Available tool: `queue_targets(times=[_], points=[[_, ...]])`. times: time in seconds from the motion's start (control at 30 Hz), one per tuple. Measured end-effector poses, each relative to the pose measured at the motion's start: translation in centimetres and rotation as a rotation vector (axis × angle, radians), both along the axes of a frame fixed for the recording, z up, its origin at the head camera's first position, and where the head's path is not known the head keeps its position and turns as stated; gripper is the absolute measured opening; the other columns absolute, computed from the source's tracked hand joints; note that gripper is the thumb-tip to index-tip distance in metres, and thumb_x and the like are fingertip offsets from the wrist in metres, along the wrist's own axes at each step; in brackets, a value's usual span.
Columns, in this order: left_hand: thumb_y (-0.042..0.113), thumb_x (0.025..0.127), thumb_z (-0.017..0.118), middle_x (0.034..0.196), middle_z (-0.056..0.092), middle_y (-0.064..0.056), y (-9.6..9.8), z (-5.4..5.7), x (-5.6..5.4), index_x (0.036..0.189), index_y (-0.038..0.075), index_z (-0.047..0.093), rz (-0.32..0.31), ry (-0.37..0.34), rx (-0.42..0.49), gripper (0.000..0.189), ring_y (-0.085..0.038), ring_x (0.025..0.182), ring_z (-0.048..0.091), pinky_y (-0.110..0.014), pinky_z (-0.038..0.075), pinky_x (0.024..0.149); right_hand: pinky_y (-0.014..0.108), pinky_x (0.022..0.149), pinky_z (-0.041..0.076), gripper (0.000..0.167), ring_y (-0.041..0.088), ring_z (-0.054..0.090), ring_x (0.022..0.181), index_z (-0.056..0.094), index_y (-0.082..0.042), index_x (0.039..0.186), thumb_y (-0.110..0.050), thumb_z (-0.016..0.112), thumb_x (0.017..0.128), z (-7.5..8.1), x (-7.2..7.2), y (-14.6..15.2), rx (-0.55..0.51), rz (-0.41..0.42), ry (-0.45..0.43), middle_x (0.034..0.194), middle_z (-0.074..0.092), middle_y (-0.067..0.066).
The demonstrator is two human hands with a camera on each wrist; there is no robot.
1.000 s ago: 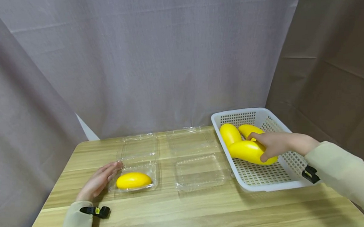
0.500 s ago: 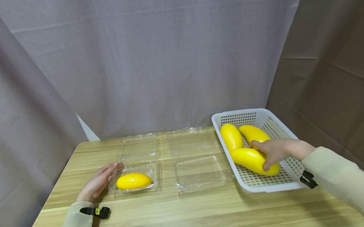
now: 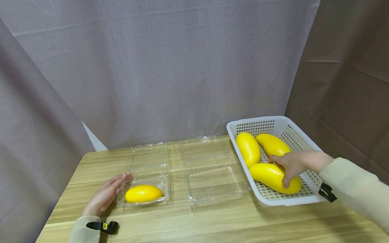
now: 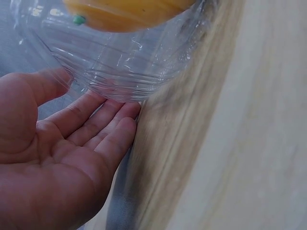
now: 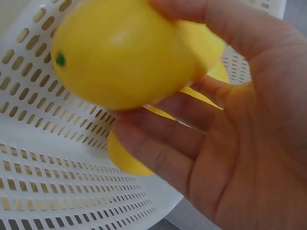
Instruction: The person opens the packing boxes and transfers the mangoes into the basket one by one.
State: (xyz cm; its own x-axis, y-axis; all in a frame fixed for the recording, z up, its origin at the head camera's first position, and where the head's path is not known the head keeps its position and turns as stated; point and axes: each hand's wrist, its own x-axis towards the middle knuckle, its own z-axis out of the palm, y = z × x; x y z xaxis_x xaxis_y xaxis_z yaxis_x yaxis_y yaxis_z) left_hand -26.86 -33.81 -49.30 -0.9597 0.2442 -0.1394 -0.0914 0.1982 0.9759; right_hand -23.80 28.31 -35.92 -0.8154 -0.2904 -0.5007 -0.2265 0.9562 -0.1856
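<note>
In the head view, my right hand (image 3: 296, 163) grips a yellow mango (image 3: 266, 174) low in the white basket (image 3: 288, 201). The right wrist view has the thumb above that mango (image 5: 110, 57) and the fingers beneath it, its green stem dot facing out. Two more mangoes lie farther back in the basket. On the left, a mango (image 3: 143, 193) sits in an opened clear plastic clamshell box (image 3: 167, 183). My left hand (image 3: 105, 195) lies beside this box; in the left wrist view its loosely extended fingertips (image 4: 91, 100) touch the box wall.
A second clear clamshell box (image 3: 215, 186) lies opened between the first box and the basket, its lid (image 3: 201, 150) folded back. All stand on a wooden table (image 3: 178, 228), backed by a grey curtain (image 3: 167, 70) and a brown cloth (image 3: 353, 91) at right.
My right hand has brought the gripped mango toward the front of the basket, and the mangoes behind have come apart from it. My left hand and the boxes stay put.
</note>
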Motion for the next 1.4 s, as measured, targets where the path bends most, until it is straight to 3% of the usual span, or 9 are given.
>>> queue_targets(times=[0.17,0.37,0.9,1.4], points=[[0.036,0.111,0.038,0.156,0.035,-0.027,0.0,0.0,-0.1,0.150,-0.012,0.033,0.001,-0.001,0.020,0.062,-0.033,0.148,0.027,-0.044,0.016,0.123,0.065,0.092,0.047,0.094,0.035,0.057,0.103,0.044,-0.007,0.146,-0.036,0.088,0.069,0.1,-0.2,0.0,0.021,-0.023,-0.030,0.119,0.062,0.016],[0.036,0.111,0.038,0.157,0.033,-0.028,-0.2,0.0,-0.1,0.150,-0.012,0.032,-0.002,-0.008,0.036,0.062,-0.035,0.148,0.025,-0.046,0.014,0.123,0.072,0.102,0.036,0.100,0.046,0.049,0.123,0.041,0.005,0.148,-0.046,0.084,0.073,0.0,-0.2,-0.4,0.019,-0.027,-0.059,0.138,0.053,0.027],[0.037,0.110,0.039,0.157,0.032,-0.028,-0.1,0.0,-0.2,0.150,-0.012,0.032,-0.001,-0.012,0.014,0.064,-0.038,0.149,0.023,-0.047,0.015,0.123,0.068,0.100,0.041,0.097,0.045,0.056,0.117,0.055,0.007,0.136,-0.069,0.072,0.078,-0.7,-1.1,-1.7,0.114,0.019,0.012,0.128,0.061,0.025],[0.034,0.111,0.039,0.156,0.034,-0.029,0.1,0.0,-0.1,0.149,-0.013,0.033,0.019,-0.006,0.024,0.061,-0.036,0.148,0.025,-0.045,0.016,0.123,0.066,0.097,0.044,0.083,0.043,0.058,0.113,0.062,-0.001,0.132,-0.065,0.072,0.081,-0.1,-1.5,-1.3,0.086,0.029,0.039,0.121,0.065,0.019]])
